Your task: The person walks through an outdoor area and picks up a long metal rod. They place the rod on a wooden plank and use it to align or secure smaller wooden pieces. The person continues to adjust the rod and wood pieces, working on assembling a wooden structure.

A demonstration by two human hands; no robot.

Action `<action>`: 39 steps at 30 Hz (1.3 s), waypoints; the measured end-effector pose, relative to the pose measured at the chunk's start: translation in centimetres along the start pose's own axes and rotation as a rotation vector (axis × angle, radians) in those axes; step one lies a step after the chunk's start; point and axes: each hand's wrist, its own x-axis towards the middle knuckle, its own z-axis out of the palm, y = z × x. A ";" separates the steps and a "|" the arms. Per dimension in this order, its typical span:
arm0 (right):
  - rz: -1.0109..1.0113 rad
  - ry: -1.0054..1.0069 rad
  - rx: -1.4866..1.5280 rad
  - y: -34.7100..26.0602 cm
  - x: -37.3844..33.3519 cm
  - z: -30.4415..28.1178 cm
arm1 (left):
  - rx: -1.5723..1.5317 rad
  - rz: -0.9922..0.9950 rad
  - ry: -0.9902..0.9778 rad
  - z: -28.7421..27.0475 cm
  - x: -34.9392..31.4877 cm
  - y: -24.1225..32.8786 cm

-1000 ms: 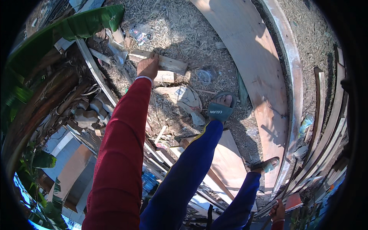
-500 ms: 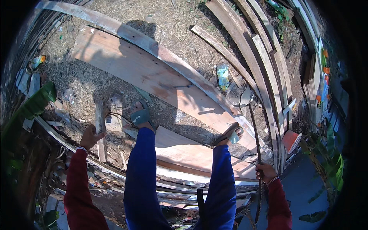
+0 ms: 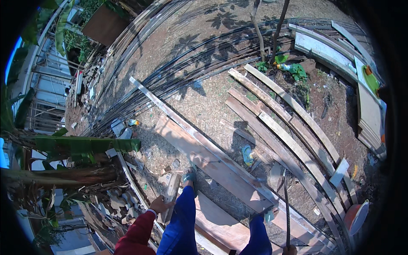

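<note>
My right hand (image 3: 290, 250), partly cut off by the lower edge, is closed around a dark ribbed steel bar (image 3: 287, 210). The bar rises from the fist, its upper end slightly bent and flattened. My left hand (image 3: 160, 205) hangs beside a short wooden block (image 3: 171, 193), thumb apart from the fingers and nothing visibly in its grasp. Whether it touches the block I cannot tell. Between my sandalled feet runs a wide plywood strip (image 3: 208, 159), with a long narrow board (image 3: 187, 126) along its far side. A second plywood piece (image 3: 221, 221) lies nearer, between my legs.
Several long planks (image 3: 293, 153) lie to the right, near an orange-and-white bucket (image 3: 356, 216). A crushed plastic bottle (image 3: 247, 155) rests on the ground. Long dark rods (image 3: 170, 78) stretch across the back, by two thin trunks (image 3: 258, 32). Banana leaves (image 3: 85, 144) hang at left.
The view has tilted up and turned, bringing in the rods, trunks and more ground. Both hands now sit lower and further right in the picture. The right hand still grips the steel bar.
</note>
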 end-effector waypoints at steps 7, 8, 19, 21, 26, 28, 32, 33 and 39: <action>-0.008 -0.008 -0.013 7.7 -6.8 -3.0 | -0.001 0.213 -0.041 4.4 -5.2 11.3; 0.056 -0.037 0.048 7.5 -7.9 -4.3 | 0.074 0.239 -0.059 5.7 -6.0 13.1; -0.036 0.022 0.084 0.8 -15.8 -10.5 | 0.303 0.471 -0.261 25.0 -5.0 25.8; -0.055 0.030 0.108 -0.5 -15.1 -11.1 | 0.332 0.469 -0.249 28.3 -4.4 27.1; -0.191 0.073 0.066 -2.9 -11.3 -10.4 | 0.321 0.501 -0.252 33.6 -2.3 29.7; -0.098 -0.017 0.087 -3.3 -9.5 -10.2 | 0.294 0.529 -0.181 35.2 -1.5 29.9; -0.214 -0.006 0.089 -4.1 -4.7 -9.6 | 0.277 0.562 -0.005 37.3 1.6 29.6; -0.197 -0.018 0.079 -4.4 -4.0 -9.9 | 0.293 0.559 -0.020 37.6 2.2 29.3; -0.140 -0.053 -0.038 -7.2 -2.2 -13.0 | 0.277 0.589 -0.140 37.3 2.9 28.8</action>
